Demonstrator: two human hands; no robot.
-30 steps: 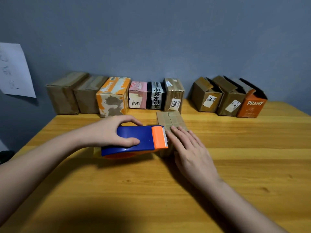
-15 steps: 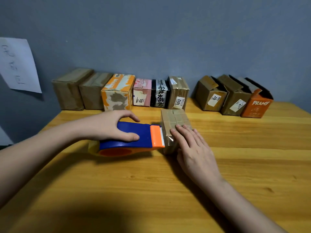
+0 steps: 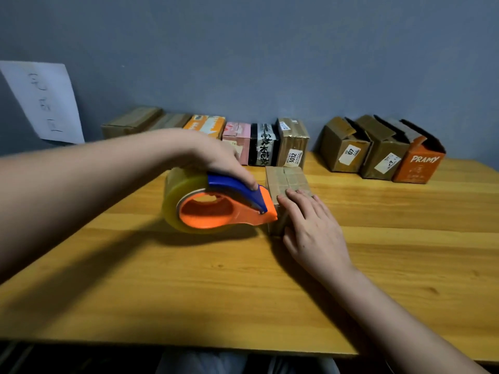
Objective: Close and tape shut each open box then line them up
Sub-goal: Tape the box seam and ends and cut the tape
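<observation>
While L hand [image 3: 216, 157] grips tape dispenser [image 3: 216, 206], R hand [image 3: 313, 228] lies flat on closed box [image 3: 286, 182].

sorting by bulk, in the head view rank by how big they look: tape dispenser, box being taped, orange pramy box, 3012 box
1. tape dispenser, though it is nearest the camera
2. orange PRAMY box
3. box being taped and 3012 box: look alike, the former partly hidden, so unranked

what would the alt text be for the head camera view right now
A left hand tips an orange and blue tape dispenser against a small brown box that the right hand presses flat on a wooden table. Along the wall behind, taped boxes stand at left and three open boxes at right.
</observation>
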